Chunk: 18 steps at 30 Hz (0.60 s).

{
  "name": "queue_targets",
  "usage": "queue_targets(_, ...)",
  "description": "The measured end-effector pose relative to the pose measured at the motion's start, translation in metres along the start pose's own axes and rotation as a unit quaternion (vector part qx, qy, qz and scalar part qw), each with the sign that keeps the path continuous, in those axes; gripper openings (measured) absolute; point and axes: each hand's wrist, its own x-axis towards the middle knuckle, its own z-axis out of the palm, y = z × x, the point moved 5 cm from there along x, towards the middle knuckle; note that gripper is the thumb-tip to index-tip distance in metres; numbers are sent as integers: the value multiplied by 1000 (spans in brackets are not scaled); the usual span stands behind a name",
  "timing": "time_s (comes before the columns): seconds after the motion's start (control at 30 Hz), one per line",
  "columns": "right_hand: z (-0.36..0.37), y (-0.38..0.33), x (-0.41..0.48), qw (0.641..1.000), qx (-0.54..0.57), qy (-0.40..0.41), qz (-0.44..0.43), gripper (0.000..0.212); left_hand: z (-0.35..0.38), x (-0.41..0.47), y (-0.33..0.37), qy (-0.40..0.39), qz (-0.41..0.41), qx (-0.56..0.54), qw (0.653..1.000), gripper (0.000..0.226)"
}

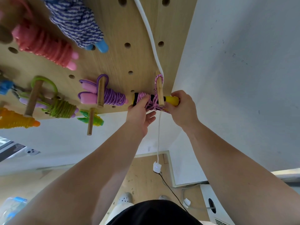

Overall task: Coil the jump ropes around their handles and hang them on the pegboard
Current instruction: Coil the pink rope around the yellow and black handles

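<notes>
In the head view, the wooden pegboard (123, 62) fills the upper left. The pink-and-white jump rope (152, 101) is at the board's lower right corner. It is coiled around its yellow handles (172, 100), which lie crosswise just above the bottom edge. A loop of the rope runs up and over the wooden peg (159, 91) there, and the peg's free end crosses in front of the handles.

Both hands hold the bundle. The left hand (141, 114) has its fingers curled around the rope-wound left end, where a black and yellow handle tip shows. The right hand (181, 109) wraps around the bare yellow end, just right of the peg.

A white cable (151, 38) runs down the board near its right edge, passes the peg and hangs below the bottom edge.

Other coiled ropes already hang on pegs:
- Just left of the hands, along the bottom edge, is a purple rope (112, 96).
- Further left are a green rope (63, 108) and an orange rope (14, 120) at the lower left corner.
- Towards the board's upper left are a pink rope (45, 44) and a blue-and-white striped rope (76, 23).
</notes>
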Motion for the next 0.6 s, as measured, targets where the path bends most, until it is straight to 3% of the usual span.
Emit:
queue_targets(0.2, 6, 7, -1, 1000, 3, -2, 23, 50, -3, 4, 1, 17, 20, 9, 1000, 55)
queue_targets(0.37, 4, 7, -12, 999, 16, -3, -28, 65, -4, 3, -4, 28, 16, 1, 999, 57)
queue_targets(0.6, -12, -8, -19, 997, -24, 60, -46, 38, -3, -3, -4, 57, 58, 43, 996, 61)
